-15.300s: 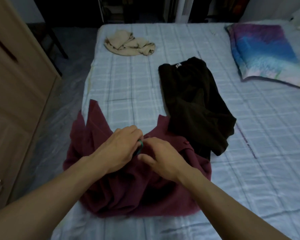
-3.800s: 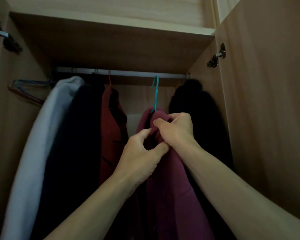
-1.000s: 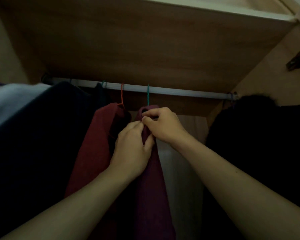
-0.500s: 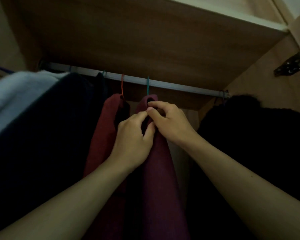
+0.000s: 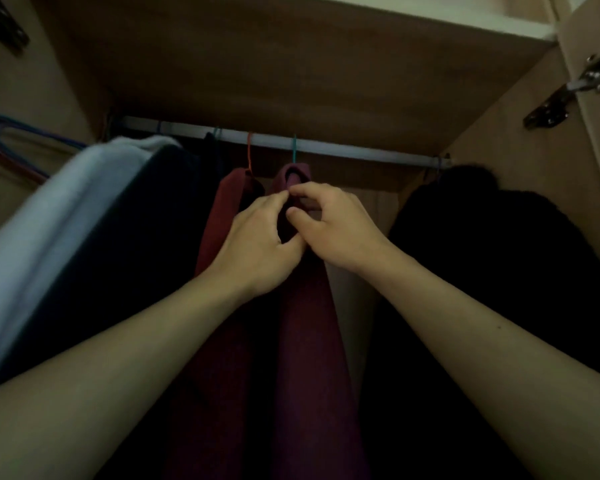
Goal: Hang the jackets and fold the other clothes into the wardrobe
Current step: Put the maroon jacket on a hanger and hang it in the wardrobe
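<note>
Maroon jacket (image 5: 309, 341) lay flat on the bed ~15 s back w/ a hanger going in. Now it hangs inside the wardrobe (image 5: 291, 64) by its teal hanger (image 5: 294, 150) on the rail (image 5: 361, 152), so this one is basically done.

Smaller change: a few s ago it hung close to the black garment (image 5: 499, 254) at the right. It's now just beside the red jacket (image 5: 219, 216), w/ bare back panel (image 5: 343, 289) showing on its right.

Smallest: vs half a s ago both hands sit slightly lower on the collar, so its top shows above them. L hand (image 5: 257, 247) has thumb & fingers curled on the collar's left side. R hand (image 5: 336, 233) pinches collar fabric btw thumb & forefinger. Prob. last straightening. After letting go, the remaining clothes are still to do.

Counts, big to small:
- 1 wardrobe
- 5 hung garments as far as I can tell: white garment (image 5: 49, 230), dark garment (image 5: 125, 237), red, maroon, black (the dark ones merge in the gloom)
- 1 rail
- 2 hands
- spare hangers (image 5: 11, 147) bunched far left, no. unclear
- 1 clear door hinge (image 5: 568, 95)
</note>
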A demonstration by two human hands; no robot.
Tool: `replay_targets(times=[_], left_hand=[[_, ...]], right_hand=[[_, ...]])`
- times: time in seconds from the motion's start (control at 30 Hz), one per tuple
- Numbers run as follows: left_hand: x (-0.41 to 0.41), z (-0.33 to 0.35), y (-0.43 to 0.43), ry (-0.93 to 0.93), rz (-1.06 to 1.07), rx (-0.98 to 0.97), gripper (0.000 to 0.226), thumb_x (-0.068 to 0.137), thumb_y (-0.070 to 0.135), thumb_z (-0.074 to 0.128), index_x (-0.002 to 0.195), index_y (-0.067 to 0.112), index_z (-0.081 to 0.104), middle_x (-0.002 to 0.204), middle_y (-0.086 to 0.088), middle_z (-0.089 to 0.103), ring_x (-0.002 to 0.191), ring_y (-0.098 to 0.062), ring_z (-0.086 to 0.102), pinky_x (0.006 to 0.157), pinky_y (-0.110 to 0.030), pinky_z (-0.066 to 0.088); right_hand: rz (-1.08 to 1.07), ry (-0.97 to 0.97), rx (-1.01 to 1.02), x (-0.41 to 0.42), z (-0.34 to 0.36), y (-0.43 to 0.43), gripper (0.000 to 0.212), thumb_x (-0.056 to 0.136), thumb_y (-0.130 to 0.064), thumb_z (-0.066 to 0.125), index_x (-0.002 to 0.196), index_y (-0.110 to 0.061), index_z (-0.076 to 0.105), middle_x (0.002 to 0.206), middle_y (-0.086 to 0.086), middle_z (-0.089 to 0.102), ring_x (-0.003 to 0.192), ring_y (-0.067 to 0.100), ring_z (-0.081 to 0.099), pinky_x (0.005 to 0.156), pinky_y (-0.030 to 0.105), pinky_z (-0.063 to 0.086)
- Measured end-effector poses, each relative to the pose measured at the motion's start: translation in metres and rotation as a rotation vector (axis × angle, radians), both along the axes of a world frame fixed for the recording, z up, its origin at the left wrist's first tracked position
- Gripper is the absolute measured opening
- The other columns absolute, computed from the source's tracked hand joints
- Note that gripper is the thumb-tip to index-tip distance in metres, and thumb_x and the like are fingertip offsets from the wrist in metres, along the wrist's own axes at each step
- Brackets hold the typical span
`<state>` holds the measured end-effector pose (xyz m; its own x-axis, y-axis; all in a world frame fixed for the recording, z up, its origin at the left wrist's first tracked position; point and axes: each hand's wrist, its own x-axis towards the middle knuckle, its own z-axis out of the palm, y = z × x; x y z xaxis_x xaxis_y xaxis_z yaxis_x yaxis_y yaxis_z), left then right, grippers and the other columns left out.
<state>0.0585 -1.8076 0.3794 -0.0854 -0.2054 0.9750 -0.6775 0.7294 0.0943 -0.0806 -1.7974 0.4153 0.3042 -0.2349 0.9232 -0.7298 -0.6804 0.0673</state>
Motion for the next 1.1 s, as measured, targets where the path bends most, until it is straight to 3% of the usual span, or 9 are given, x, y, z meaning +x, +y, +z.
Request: replay_targets(times=[0.1,0.27,0.43,0.57,0.83,1.1], left_hand=[[-0.006,-0.013,0.022,-0.017,0.059,0.060,0.067,0.089,0.031,0.061,0.150,0.014,0.038,0.149,-0.007,0.045,0.136,-0.021,0.044,0.113,-0.034,0.037],[-0.013,-0.046,0.056,-0.029,0.185,0.131,0.068,0.091,0.039,0.060,0.149,0.012,0.039,0.149,-0.011,0.044,0.136,-0.027,0.043,0.114,-0.036,0.034],[-0.011,-0.087,0.091,-0.100,0.233,0.239,0.068,0.092,0.045,0.059,0.149,0.013,0.039,0.152,-0.008,0.042,0.139,-0.024,0.039,0.117,-0.036,0.030],[-0.004,-0.109,0.122,-0.143,0.244,0.310,0.068,0.093,0.045,0.059,0.149,0.013,0.038,0.152,-0.010,0.040,0.128,-0.030,0.050,0.111,-0.045,0.039],[0.008,-0.139,0.176,-0.193,0.135,0.363,0.066,0.093,0.048,0.057,0.148,0.015,0.040,0.151,-0.007,0.042,0.127,-0.029,0.049,0.109,-0.046,0.040],[0.043,-0.202,0.219,-0.225,-0.023,0.443,0.064,0.095,0.046,0.054,0.148,0.014,0.039,0.151,-0.005,0.041,0.135,-0.023,0.039,0.108,-0.044,0.041]], right_hand=[[0.005,0.004,0.024,-0.009,-0.020,0.017,0.038,0.096,-0.030,0.057,0.132,-0.020,0.060,0.129,0.003,0.063,0.120,0.016,0.058,0.098,0.022,0.040],[0.049,-0.056,0.156,-0.031,-0.057,0.041,0.045,0.097,-0.038,0.056,0.137,-0.019,0.056,0.135,0.000,0.061,0.122,0.013,0.058,0.104,0.033,0.047],[0.087,-0.158,0.294,-0.050,-0.098,0.065,0.049,0.097,-0.042,0.055,0.141,-0.020,0.053,0.139,-0.003,0.058,0.123,0.009,0.055,0.097,0.022,0.043],[0.044,-0.174,0.395,-0.057,-0.137,0.094,0.051,0.098,-0.042,0.055,0.143,-0.018,0.050,0.143,0.000,0.055,0.128,0.013,0.053,0.095,0.018,0.037],[-0.095,-0.138,0.443,-0.057,-0.177,0.164,0.051,0.098,-0.043,0.054,0.142,-0.018,0.049,0.140,0.002,0.056,0.129,0.015,0.051,0.102,0.024,0.039],[-0.247,-0.159,0.523,-0.031,-0.235,0.247,0.053,0.099,-0.043,0.052,0.145,-0.018,0.046,0.143,0.004,0.050,0.126,0.015,0.049,0.095,0.021,0.037]])
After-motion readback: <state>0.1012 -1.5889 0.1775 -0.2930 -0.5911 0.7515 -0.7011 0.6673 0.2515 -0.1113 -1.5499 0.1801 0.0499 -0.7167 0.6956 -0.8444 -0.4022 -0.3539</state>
